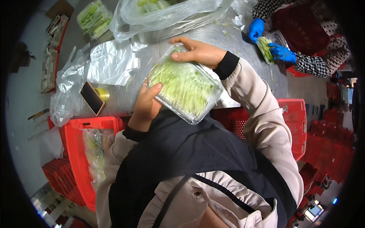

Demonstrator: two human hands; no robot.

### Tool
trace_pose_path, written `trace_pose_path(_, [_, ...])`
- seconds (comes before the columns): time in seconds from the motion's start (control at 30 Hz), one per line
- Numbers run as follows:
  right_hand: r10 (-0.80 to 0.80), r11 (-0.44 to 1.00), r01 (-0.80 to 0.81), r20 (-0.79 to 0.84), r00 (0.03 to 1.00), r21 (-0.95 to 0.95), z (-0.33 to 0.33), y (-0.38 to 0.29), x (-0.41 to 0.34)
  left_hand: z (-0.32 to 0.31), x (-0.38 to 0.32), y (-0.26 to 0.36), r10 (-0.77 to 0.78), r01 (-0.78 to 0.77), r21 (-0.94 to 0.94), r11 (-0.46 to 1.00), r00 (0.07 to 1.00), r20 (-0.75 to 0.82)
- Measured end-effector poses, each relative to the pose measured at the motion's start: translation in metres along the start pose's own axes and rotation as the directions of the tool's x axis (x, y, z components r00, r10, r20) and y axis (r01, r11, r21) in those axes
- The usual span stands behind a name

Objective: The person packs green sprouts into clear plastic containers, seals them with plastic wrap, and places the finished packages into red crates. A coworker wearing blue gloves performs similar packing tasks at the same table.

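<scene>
A clear plastic tray of pale green sprouts (185,88) is held tilted above the near edge of the metal table, in front of my dark apron. My left hand (148,99) grips its left side, thumb on top and the other fingers mostly hidden. At the far end, my right hand (196,52) holds the tray with its thumb pressed on the upper face. Clear film or a clear lid seems to cover the sprouts; glare hides which.
Ahead on the metal table (182,34) lies a large clear plastic bag (182,20) beside packed greens (95,20). Flat plastic bags (109,62), a phone-like device (93,98) and a tape roll (102,93) sit left. A red crate (81,122) holds packs. A co-worker's blue-gloved hands (282,52) handle sprouts.
</scene>
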State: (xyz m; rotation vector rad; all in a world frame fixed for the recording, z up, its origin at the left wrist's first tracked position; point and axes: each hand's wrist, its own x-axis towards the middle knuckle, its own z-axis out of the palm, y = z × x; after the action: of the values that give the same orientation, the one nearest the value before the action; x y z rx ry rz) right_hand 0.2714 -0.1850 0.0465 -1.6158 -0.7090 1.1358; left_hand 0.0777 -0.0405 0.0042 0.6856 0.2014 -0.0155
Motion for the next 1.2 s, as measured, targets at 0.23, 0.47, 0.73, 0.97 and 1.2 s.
trace_pose_path(0.23, [0.031,0.867,0.057,-0.168,0.985,0.495,0.019,0.070,-0.070,-0.004,-0.017,-0.023,0.303,-0.303,0.054,0.952,0.894,-0.329])
trace_pose_path(0.47, [0.055,0.420,0.290,-0.343,0.938,0.860,0.092,0.122,-0.069,0.015,-0.036,0.002,0.127,-0.131,-0.060,0.990,0.990,-0.062])
trace_pose_path(0.73, [0.078,0.390,0.325,-0.383,0.920,0.861,0.093,0.114,-0.077,0.011,-0.053,0.018,0.036,-0.016,0.370,0.929,0.998,-0.047])
trace_pose_path(0.97, [0.131,0.498,0.269,-0.379,0.916,0.824,0.074,0.079,-0.082,0.006,-0.039,0.020,-0.101,0.118,0.175,0.977,0.989,-0.105])
trace_pose_path(1.2, [0.125,0.542,0.298,-0.426,0.896,0.785,0.054,0.072,-0.079,0.016,-0.035,0.018,0.002,0.005,0.168,0.986,0.999,-0.045])
